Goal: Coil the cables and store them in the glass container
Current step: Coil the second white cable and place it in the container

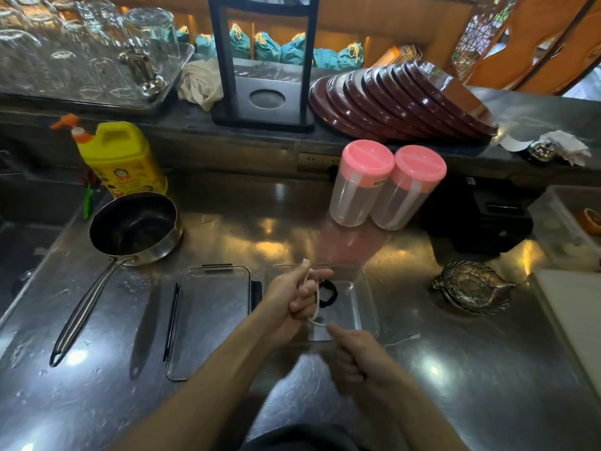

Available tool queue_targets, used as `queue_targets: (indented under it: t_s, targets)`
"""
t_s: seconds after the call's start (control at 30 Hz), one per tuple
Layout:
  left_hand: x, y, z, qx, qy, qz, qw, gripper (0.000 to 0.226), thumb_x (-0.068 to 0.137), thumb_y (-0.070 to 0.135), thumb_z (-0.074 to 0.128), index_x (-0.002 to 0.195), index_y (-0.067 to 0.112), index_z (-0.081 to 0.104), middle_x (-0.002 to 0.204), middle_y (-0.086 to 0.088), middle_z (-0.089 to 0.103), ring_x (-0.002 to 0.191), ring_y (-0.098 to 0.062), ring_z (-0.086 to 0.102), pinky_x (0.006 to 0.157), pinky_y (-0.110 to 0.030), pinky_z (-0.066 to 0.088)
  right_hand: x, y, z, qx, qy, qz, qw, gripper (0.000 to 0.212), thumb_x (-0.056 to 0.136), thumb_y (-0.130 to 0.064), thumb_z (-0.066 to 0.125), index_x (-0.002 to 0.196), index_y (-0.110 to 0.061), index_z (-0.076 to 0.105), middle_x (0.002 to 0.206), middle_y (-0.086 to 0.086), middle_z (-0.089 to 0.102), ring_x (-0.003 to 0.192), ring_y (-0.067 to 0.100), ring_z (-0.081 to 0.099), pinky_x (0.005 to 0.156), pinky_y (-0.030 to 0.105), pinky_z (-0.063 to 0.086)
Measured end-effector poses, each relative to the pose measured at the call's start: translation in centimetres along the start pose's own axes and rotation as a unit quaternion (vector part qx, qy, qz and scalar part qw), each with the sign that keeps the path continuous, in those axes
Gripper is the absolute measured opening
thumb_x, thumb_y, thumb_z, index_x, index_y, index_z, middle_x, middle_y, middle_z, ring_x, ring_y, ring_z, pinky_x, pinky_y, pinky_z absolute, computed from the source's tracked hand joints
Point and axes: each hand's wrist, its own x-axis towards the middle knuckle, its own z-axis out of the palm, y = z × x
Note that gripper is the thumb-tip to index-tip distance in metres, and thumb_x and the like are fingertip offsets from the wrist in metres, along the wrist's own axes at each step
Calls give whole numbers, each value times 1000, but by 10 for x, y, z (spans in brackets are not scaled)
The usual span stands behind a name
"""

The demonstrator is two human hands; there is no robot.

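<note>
A rectangular glass container (364, 307) sits on the steel counter, and a coiled black cable (327, 292) lies inside it. My left hand (292, 301) hovers over the container's left edge and grips a white cable (314, 315) that loops around its fingers, one end sticking up above the hand. My right hand (356, 354) is just below the container's near edge and pinches the same white cable. The cable's free tail (403, 340) trails to the right across the counter.
The container's clear lid (208, 320) lies flat to the left. A saucepan (135, 229) with a long handle stands further left. Two pink-lidded jars (387, 187) are behind, a fish-shaped glass dish (473, 286) to the right, and a yellow soap bottle (122, 157) at the back left.
</note>
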Motion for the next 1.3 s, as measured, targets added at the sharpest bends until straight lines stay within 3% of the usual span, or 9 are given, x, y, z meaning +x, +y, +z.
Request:
queue_targets:
  t_s: [0.13, 0.27, 0.43, 0.6, 0.77, 0.9, 1.03, 1.17, 1.3]
  targets:
    - [-13, -15, 9, 148, -47, -31, 987, 48, 108, 32, 41, 113, -9, 65, 44, 3, 44, 29, -5, 30, 36, -18, 21, 9, -54, -19, -10, 1, 21, 1000, 43, 92, -38, 70, 55, -23, 57, 52, -7, 23, 41, 7, 14, 40, 23, 9]
    - [-13, -27, 17, 317, 14, -26, 948, 49, 108, 38, 42, 105, -5, 66, 59, -8, 69, 37, -13, 55, 40, -20, 41, 7, -97, -8, -141, 47, -16, 989, 43, 103, -31, 55, 62, -19, 59, 50, -6, 32, 38, 6, 23, 37, 20, 16]
    - [0, -25, 10, 217, 92, -30, 971, 51, 109, 33, 38, 103, -8, 67, 89, -24, 77, 68, -25, 75, 59, -31, 62, -10, -100, 25, -179, 104, -128, 970, 38, 106, -20, 49, 68, -14, 52, 47, -6, 39, 34, 4, 32, 35, 18, 25]
    - [5, -11, 11, 54, 101, -34, 993, 46, 110, 29, 36, 105, -7, 65, 88, -18, 76, 75, -23, 74, 64, -29, 60, -24, -45, 61, -147, 75, -169, 972, 37, 106, -15, 51, 72, -9, 64, 50, -7, 59, 47, 9, 52, 50, 23, 42]
    - [4, 4, 8, -72, 45, -5, 996, 40, 109, 29, 39, 106, -4, 61, 47, 9, 40, 31, -1, 34, 33, -15, 26, -13, -1, 39, -91, 27, -87, 992, 53, 94, -49, 67, 54, -19, 52, 47, 1, 38, 41, 17, 30, 44, 33, 21]
    - [-13, 22, 16, -36, -29, 9, 999, 36, 108, 27, 42, 99, -1, 64, 44, 10, 33, 28, -1, 27, 32, -15, 22, 8, 10, -20, 30, -74, -16, 997, 48, 82, -34, 83, 56, -17, 47, 49, -3, 27, 38, 11, 26, 40, 24, 19]
    - [-30, 18, 26, 92, -93, -28, 991, 33, 104, 27, 49, 103, -2, 66, 53, 3, 48, 42, -6, 50, 46, -19, 44, 20, -31, -58, 149, -118, 26, 981, 45, 80, -15, 65, 69, -20, 22, 56, -5, 17, 42, 7, 16, 34, 17, 16]
    - [-28, -13, 33, 236, -61, -58, 968, 38, 107, 30, 45, 101, -1, 66, 79, -13, 76, 68, -21, 74, 69, -33, 58, 16, -88, -42, -12, -7, 1, 1000, 34, 89, -18, 56, 58, -21, 41, 53, -6, 23, 45, 9, 11, 40, 22, 6]
    - [-8, -29, 31, 173, 71, -19, 982, 48, 109, 34, 39, 94, 2, 71, 84, -18, 78, 67, -23, 76, 69, -35, 59, -10, -110, 4, -189, 87, -121, 971, 32, 103, -24, 50, 75, -12, 60, 56, -2, 42, 44, 10, 34, 40, 25, 26]
